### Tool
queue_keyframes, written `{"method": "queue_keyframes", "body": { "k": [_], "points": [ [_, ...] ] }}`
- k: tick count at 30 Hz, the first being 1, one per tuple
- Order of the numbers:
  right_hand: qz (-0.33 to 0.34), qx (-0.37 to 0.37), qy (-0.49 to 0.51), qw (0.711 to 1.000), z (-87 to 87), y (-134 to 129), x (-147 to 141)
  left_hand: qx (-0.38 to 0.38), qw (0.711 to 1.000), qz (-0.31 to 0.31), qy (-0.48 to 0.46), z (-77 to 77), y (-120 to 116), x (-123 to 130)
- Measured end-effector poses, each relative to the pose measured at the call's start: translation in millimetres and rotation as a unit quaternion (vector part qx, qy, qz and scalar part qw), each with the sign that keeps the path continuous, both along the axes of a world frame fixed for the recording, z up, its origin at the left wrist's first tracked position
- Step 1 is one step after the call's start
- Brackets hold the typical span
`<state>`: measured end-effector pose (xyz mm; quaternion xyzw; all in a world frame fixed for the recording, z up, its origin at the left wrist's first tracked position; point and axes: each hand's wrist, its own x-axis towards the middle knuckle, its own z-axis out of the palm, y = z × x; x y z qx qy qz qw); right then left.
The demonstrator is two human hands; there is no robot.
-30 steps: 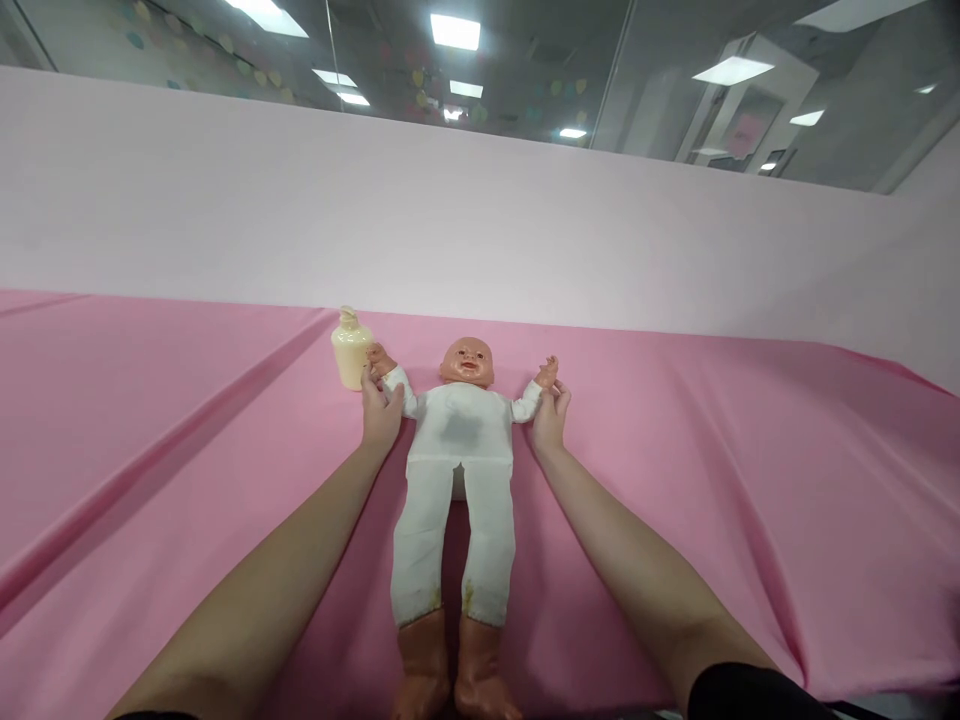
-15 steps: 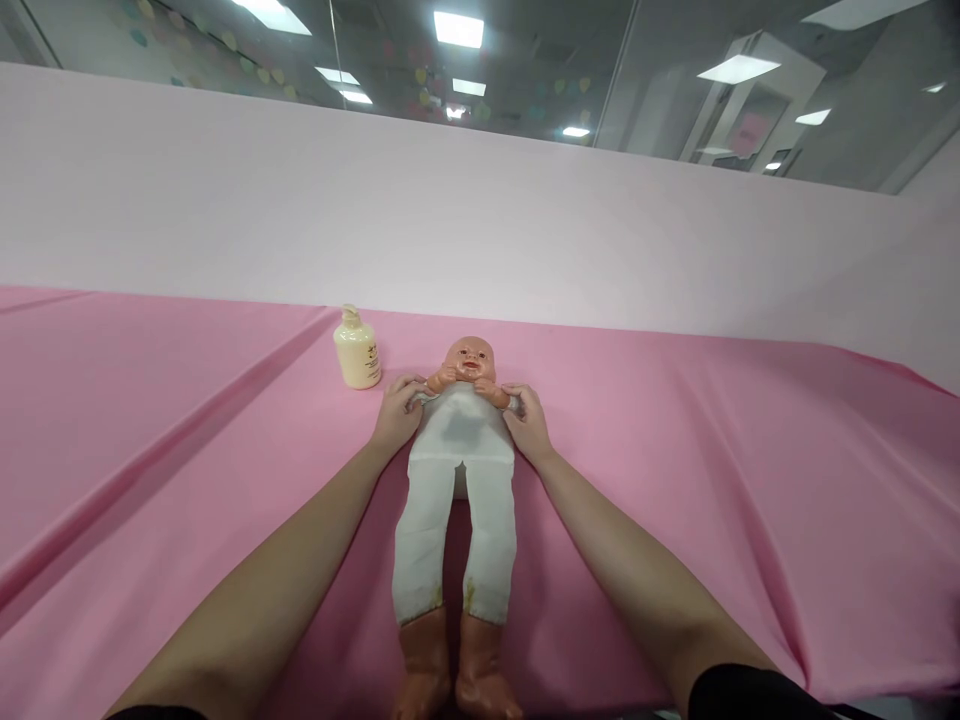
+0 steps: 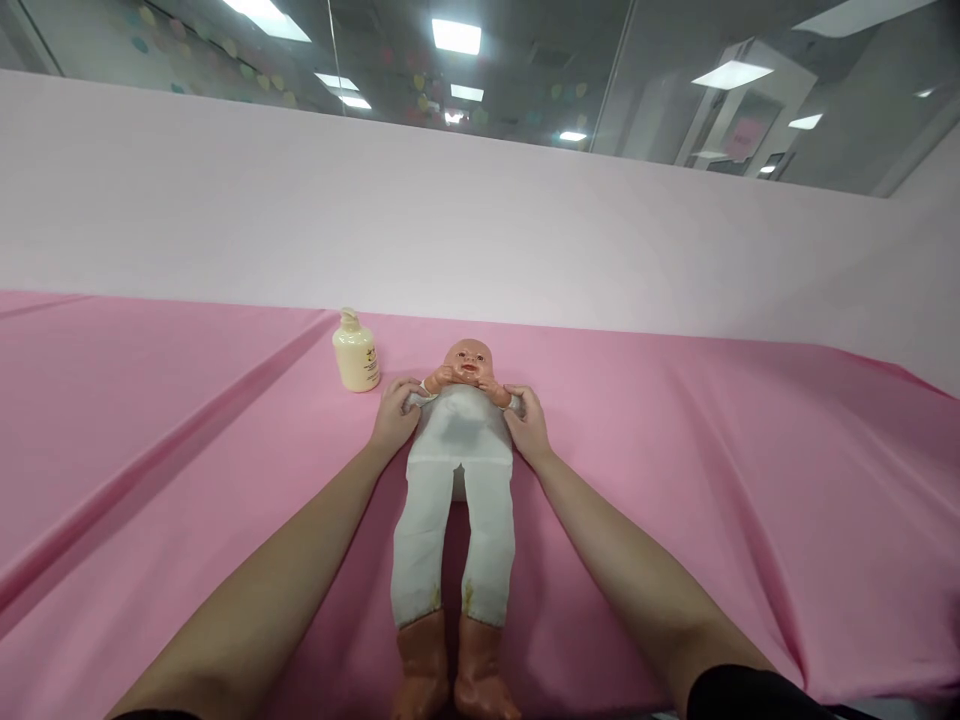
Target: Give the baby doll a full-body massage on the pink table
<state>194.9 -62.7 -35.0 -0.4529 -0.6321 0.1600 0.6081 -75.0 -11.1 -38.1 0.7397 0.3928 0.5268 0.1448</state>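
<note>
A baby doll (image 3: pixel 461 440) with a white cloth body lies on its back, head away from me and feet toward me. Its bare head is at the far end, with both forearms bent up near the chin. My left hand (image 3: pixel 396 413) is closed round the doll's upper arm on the left side. On the right side, my right hand (image 3: pixel 528 420) grips the other upper arm, thumb near the chest. A cream pump bottle (image 3: pixel 356 352) stands upright to the left of the doll's head.
Pink cloth (image 3: pixel 645 430) with long folds covers the table. Behind it rises a white wall panel (image 3: pixel 480 220), topped by glass with ceiling lights showing.
The whole view has shifted very slightly. Both hands stay at the doll's upper arms.
</note>
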Motion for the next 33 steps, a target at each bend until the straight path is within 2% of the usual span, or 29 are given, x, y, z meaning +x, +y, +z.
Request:
{"method": "queue_keyframes", "body": {
  "k": [6,11,15,21,28,33],
  "points": [
    [-0.041,-0.012,0.123,0.992,-2.3,4.8,6.5,-0.094,0.987,0.035,-0.125,-6.6,4.0,-3.6],
    [-0.076,-0.024,0.193,0.978,-10.6,13.0,14.2,-0.123,0.974,0.040,-0.185,-8.6,7.4,-5.6],
    [-0.085,-0.026,0.207,0.974,-14.8,16.8,17.1,-0.127,0.971,0.043,-0.199,-12.2,10.5,-7.6],
    [-0.061,-0.010,0.152,0.987,-4.4,6.1,10.3,-0.092,0.984,0.047,-0.148,-9.9,8.0,-4.6],
    [-0.030,0.025,-0.017,0.999,5.1,-3.3,3.0,-0.029,1.000,0.000,-0.003,0.6,-2.3,1.0],
    [0.000,0.043,-0.091,0.995,8.0,-5.5,0.8,-0.024,0.999,-0.010,0.018,1.6,-1.8,1.7]
  ]
}}
